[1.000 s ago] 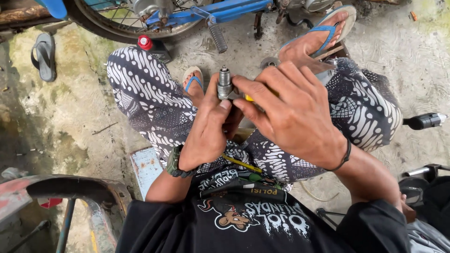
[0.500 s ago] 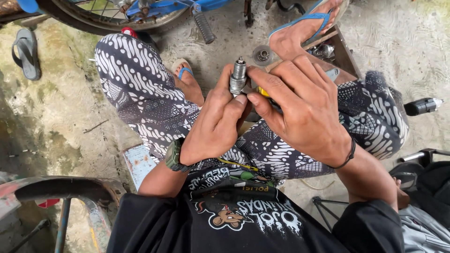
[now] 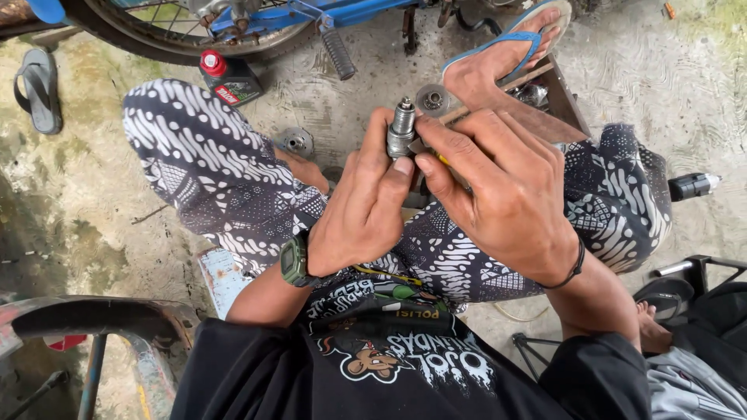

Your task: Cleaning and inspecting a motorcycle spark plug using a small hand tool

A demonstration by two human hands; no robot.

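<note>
Left hand [image 3: 366,210] pinches spark plug [image 3: 401,129] upright, long axis vertical, terminal tip pointing away from the body. Right hand [image 3: 506,194] is pressed against it, fingers on a thin tool with a yellow bit; its grip unclear. Open concrete floor [image 3: 93,202] left of the hands; oil bottle [image 3: 227,78] and blue bike frame [image 3: 311,15] beyond; wooden box edge [image 3: 564,93] close on the right.

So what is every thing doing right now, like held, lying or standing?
Spark plug: upright, gripped in the fingers.
Left hand: closed on the spark plug.
Right hand: fingertips at the plug, pinching a thin yellow tool, mostly hidden.
Oil bottle: lying on the ground, red cap on.
Grey sandal: lying flat, unworn.
Blue sandal: worn on a foot.
</note>
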